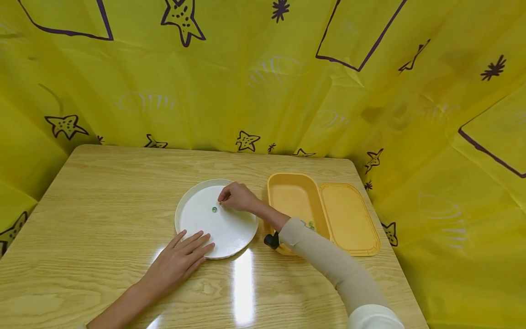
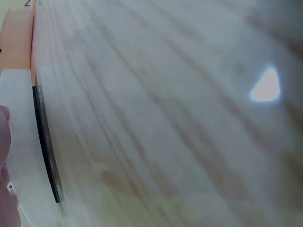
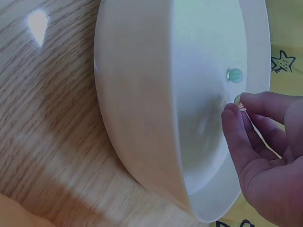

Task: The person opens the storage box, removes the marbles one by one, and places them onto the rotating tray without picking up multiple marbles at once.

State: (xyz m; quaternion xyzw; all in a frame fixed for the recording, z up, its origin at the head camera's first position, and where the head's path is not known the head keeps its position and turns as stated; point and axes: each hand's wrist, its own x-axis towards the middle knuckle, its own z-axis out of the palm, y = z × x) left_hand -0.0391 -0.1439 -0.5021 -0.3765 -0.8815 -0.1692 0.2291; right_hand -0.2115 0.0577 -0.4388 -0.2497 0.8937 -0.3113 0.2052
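Note:
A round white tray [image 1: 230,237] lies on the table. My left hand [image 1: 176,260] rests over its near-left rim, fingers straight and spread; the left wrist view catches only bits of its fingers [image 2: 4,137] beside the tray's wall [image 2: 21,142]. Over the tray's far part, my right hand [image 1: 238,197] pinches a small marble [image 3: 242,105] between thumb and fingertips. Orange and white streaks show on it, and the fingers hide most of it. A green striped marble [image 1: 214,209] lies on the tray just beside those fingertips, also seen as a green marble [image 3: 235,75] in the right wrist view.
Right of the tray stands a deep orange-yellow box [image 1: 289,196] with several small greenish marbles [image 1: 311,225] in it, partly behind my right forearm. Its flat lid [image 1: 349,219] lies against its right side. A yellow patterned curtain [image 1: 230,91] hangs behind the wooden table [image 1: 115,196].

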